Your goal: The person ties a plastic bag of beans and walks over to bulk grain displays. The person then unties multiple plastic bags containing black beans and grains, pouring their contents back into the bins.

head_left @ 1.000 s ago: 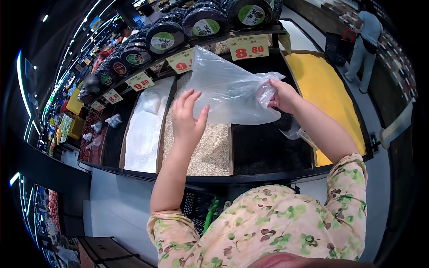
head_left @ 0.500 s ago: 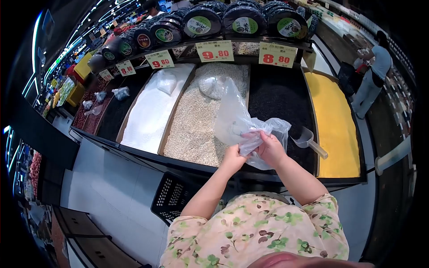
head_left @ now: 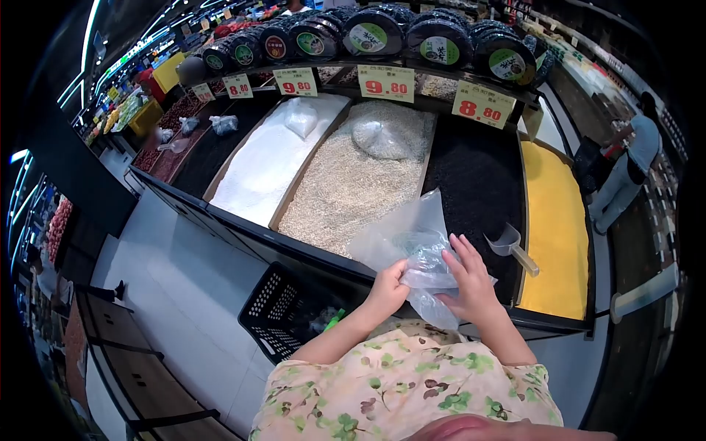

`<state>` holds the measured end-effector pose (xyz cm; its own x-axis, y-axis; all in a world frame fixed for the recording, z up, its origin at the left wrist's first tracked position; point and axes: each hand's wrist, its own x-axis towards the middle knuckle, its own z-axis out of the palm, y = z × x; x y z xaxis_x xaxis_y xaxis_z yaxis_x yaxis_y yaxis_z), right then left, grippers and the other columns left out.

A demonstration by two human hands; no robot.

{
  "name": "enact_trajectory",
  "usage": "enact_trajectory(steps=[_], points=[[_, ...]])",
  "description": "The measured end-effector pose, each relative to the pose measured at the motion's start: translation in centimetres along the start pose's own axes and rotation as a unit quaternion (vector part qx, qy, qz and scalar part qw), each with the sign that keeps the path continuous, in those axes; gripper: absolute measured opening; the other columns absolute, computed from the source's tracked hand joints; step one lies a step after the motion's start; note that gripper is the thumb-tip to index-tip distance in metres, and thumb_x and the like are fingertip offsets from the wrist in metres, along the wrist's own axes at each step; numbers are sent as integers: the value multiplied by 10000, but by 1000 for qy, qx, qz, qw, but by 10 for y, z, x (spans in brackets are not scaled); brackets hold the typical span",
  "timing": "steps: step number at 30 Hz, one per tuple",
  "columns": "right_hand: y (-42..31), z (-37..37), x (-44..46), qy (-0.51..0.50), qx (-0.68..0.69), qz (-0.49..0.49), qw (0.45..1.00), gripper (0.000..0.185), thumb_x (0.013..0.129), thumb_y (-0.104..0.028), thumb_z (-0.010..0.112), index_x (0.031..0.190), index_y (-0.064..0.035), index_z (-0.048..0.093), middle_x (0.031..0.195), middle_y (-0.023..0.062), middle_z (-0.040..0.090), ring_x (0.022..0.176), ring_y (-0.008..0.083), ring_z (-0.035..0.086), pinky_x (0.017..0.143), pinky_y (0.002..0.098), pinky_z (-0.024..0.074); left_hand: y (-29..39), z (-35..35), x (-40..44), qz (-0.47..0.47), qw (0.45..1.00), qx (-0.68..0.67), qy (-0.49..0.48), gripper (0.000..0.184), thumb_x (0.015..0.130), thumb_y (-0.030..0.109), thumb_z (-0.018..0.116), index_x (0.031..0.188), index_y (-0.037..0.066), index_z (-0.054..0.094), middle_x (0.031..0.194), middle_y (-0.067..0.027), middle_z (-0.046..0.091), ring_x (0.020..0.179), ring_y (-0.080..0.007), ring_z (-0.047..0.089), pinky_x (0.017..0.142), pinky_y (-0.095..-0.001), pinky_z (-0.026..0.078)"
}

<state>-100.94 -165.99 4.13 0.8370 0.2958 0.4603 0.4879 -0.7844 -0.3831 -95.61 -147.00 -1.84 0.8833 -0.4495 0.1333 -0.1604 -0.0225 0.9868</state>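
A clear plastic bag [head_left: 423, 239] spreads over the front edge of the bins, in front of the pale grain [head_left: 346, 184] and the black grain [head_left: 474, 173]. My left hand [head_left: 387, 288] pinches the bag's gathered part with closed fingers. On the bag's right side my right hand [head_left: 471, 283] has its fingers spread, touching or very near the plastic. A clear scoop [head_left: 506, 241] lies on the black grain, its handle toward the yellow grain [head_left: 555, 228]. At the back of the pale grain rests a filled clear bag [head_left: 382, 138].
A bin of white grain [head_left: 272, 154] is to the left. Price signs [head_left: 386, 83] and round dark packages [head_left: 373, 33] line the shelf behind. A black basket [head_left: 283, 312] is below the bins' front edge. Another person [head_left: 632, 162] stands at the right.
The bag was stretched out high, then drawn down toward my body and bunched. My left hand went from open to closed on it; my right hand has loosened its grip and spread its fingers.
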Motion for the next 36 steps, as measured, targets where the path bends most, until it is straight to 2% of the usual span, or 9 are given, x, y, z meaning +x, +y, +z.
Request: enact_trajectory(steps=[4, 7, 14, 17, 21, 23, 28, 33, 36], points=[[26, 19, -53, -46, 53, 80, 994, 924, 528, -63, 739, 1354, -56, 326, 1009, 153, 574, 933, 331, 541, 839, 404, 419, 14, 36, -17, -132, 960, -189, -160, 235, 876, 59, 524, 1097, -11, 563, 1030, -27, 609, 944, -78, 554, 831, -243, 444], [25, 7, -101, -37, 117, 174, 977, 578, 589, -64, 711, 1148, -102, 567, 836, 117, 598, 830, 311, 575, 747, 385, 465, 1, 68, -31, -194, 906, -291, -237, 244, 873, 64, 533, 1104, -10, 561, 1035, -32, 608, 941, -89, 563, 836, -245, 447], [31, -15, -216, 49, 234, 320, 917, 135, 654, -22, 692, 721, -29, 575, 846, 109, 622, 742, 218, 585, 671, 282, 461, 7, 143, -56, -245, 876, -266, -320, 224, 837, 84, 599, 1041, 12, 542, 929, -6, 581, 853, -66, 540, 754, -219, 433], [37, -8, -255, 187, 295, 342, 873, 126, 669, -10, 679, 695, -24, 556, 840, 86, 628, 747, 183, 582, 657, 283, 461, 9, 161, -73, -208, 885, -194, -369, 381, 817, 118, 631, 1156, 24, 485, 943, -26, 582, 875, -77, 537, 762, -222, 426], [43, -20, -289, 228, 563, 465, 645, 161, 705, 73, 583, 724, -65, 503, 820, 24, 613, 749, 91, 551, 641, 229, 446, 11, 160, -95, -167, 897, 47, -407, 583, 778, 124, 644, 1298, 52, 388, 884, -71, 590, 835, -117, 565, 746, -266, 452], [40, -19, -295, 191, 561, 465, 658, 191, 715, 92, 556, 769, -77, 486, 737, -2, 556, 674, 74, 534, 593, 214, 436, 23, 157, -104, -197, 882, 181, -389, 654, 759, 123, 644, 1340, 61, 350, 844, -105, 593, 805, -160, 590, 732, -294, 466], [8, -19, -283, 24, 627, 465, 625, 188, 734, 46, 590, 876, -62, 529, 726, -9, 548, 597, 66, 515, 525, 213, 416, -49, 140, -144, -61, 894, 365, -251, 215, 723, 94, 614, 932, 68, 655, 889, -153, 603, 835, -276, 608, 730, -323, 471], [0, -6, -289, -75, 561, 442, 696, 240, 725, -24, 667, 935, -49, 554, 757, -6, 566, 613, 73, 527, 539, 222, 432, -51, 117, -164, -276, 953, -24, -124, 115, 816, 73, 566, 907, 8, 591, 854, -22, 610, 779, -99, 569, 720, -251, 453], [-7, 5, -291, -72, 486, 358, 794, 331, 714, -87, 697, 1016, -62, 565, 815, 45, 624, 672, 171, 600, 605, 292, 479, -32, 105, -171, -324, 905, -274, -34, 170, 811, 7, 524, 976, -2, 565, 912, -63, 614, 846, -148, 599, 763, -265, 473]])
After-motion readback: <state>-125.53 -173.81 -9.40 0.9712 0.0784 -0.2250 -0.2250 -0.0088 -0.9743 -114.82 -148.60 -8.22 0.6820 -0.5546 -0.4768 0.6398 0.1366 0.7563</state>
